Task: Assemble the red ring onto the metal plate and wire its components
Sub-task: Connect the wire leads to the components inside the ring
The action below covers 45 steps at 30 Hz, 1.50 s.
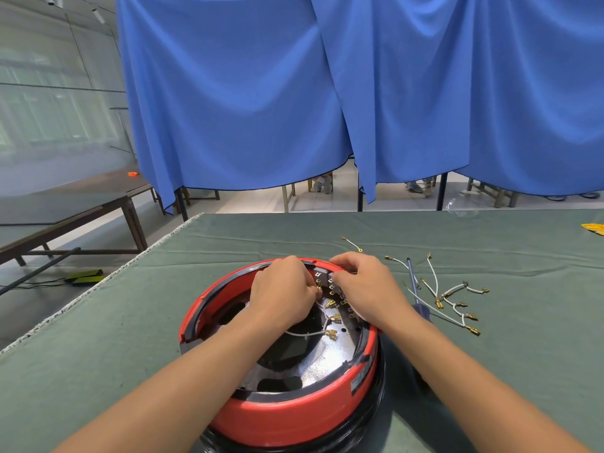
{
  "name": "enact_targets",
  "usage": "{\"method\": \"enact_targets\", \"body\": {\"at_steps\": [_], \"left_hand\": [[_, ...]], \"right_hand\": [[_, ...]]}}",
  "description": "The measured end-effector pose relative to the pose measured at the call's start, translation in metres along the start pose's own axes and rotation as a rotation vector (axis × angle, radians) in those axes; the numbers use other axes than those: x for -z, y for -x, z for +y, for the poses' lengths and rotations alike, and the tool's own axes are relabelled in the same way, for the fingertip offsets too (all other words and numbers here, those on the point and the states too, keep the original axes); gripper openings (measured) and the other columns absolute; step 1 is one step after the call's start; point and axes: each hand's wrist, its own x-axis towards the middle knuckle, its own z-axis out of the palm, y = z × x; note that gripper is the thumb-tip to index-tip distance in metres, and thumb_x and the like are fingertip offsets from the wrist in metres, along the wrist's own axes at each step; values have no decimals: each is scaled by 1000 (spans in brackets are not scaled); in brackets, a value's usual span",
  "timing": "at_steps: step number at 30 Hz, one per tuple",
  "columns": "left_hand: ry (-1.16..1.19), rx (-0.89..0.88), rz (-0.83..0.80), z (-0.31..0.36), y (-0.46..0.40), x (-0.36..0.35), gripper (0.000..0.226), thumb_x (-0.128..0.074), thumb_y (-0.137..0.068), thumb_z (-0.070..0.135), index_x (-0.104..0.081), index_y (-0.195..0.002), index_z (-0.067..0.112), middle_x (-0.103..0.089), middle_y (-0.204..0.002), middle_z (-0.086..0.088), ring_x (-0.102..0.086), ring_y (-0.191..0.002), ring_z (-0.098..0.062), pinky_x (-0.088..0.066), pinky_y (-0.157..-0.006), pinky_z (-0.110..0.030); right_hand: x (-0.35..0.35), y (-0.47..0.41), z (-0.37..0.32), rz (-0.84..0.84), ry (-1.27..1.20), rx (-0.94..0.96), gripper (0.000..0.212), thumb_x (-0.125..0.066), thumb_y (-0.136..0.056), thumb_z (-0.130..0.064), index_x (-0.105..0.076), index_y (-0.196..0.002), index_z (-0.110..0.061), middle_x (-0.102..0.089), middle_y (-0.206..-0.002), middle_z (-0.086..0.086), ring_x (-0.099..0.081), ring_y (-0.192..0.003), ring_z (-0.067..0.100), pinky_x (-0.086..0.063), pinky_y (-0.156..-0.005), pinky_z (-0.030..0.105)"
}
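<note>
At the near edge of the green table cover (163,322), right in front of the person, the red ring (291,416) sits around the metal plate (327,358), the two already joined, so the work in hand appears to be the wiring. Inside the ring, white wires (304,333) with brass terminals (331,333) lie loose across the shiny plate. Toward the ring's far rim, the left hand (281,292) is curled with its fingertips pinched on what looks like a brass terminal at the end of one wire, pressing it toward the grey terminal block (327,281). The right hand (366,286) is clenched over the block and the ring's far rim, seemingly steadying it; whether it also holds a connector cannot be told, because its fingers hide that spot. The chief risk is a terminal pushed onto the wrong tab, since the tabs stand close together and the hands cover most of them. A skewed push could bend the tab or leave the connector half seated, and a tug on a loose wire could drag its neighbours off the plate. Just beyond the ring, to the right, a screwdriver (416,295) lies among spare wires (454,302); the right forearm is near its handle and could knock it off line. One more short wire (352,244) rests further back, toward the far edge.
</note>
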Motion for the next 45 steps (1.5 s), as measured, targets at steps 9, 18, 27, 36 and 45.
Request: {"method": "enact_targets", "body": {"at_steps": [9,18,27,36,45], "left_hand": [[-34,-15,29,2,2,-1,19,-63,-88,35,-77,-91,22,-70,-83,-2,-60,-86,-21,-46,-81,-37],[-73,-20,59,3,1,-3,17,-66,-86,33,-75,-85,18,-68,-87,-3,-55,-101,-25,-42,-84,-38],[-87,-2,54,6,1,-4,20,-64,-86,30,-73,-79,14,-62,-71,-1,-61,-85,-26,-44,-78,-35],[-95,12,56,5,1,-3,17,-63,-88,28,-75,-88,15,-71,-86,-5,-63,-87,-25,-46,-78,-35],[-86,13,49,8,3,-3,18,-63,-88,28,-75,-87,14,-70,-84,-5,-63,-86,-26,-45,-76,-34]], "right_hand": [[0,-1,1,-2,19,5,20,-54,-88,-13,-64,-92,-30,-62,-79,-17,-61,-84,11,-45,-70,25],[1,1,0,-18,84,10,21,-53,-89,-15,-64,-97,-30,-68,-88,-10,-63,-83,11,-48,-73,29],[1,0,0,-20,72,1,22,-53,-88,-15,-66,-101,-26,-69,-91,-7,-63,-85,14,-50,-78,32],[1,1,0,-16,41,-3,19,-54,-86,-14,-63,-90,-30,-67,-85,-10,-62,-85,14,-51,-80,35],[1,1,-1,-17,32,-10,17,-54,-86,-15,-63,-91,-29,-67,-84,-10,-63,-83,13,-53,-80,37]]}}
